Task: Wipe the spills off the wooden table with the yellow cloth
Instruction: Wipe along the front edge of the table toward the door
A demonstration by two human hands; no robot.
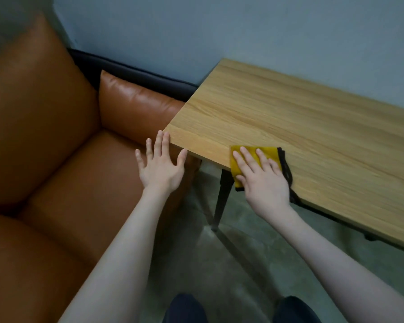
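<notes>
While the right hand (264,178) pressed flat with straight fingers on the yellow cloth (254,157), pinning it to the near edge of the wooden table (289,117) at centre frame, probably to drag it across the wood, the left hand (160,164) hovered spread and empty by the table's corner, perhaps for balance. No spill was plain to see. An orange sofa (56,148) filled the left.

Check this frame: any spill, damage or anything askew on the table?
Nothing major. No spill shows on the wooden table. The yellow cloth, under the flat right hand, overhangs the near edge. The left hand is spread by the corner.
</notes>
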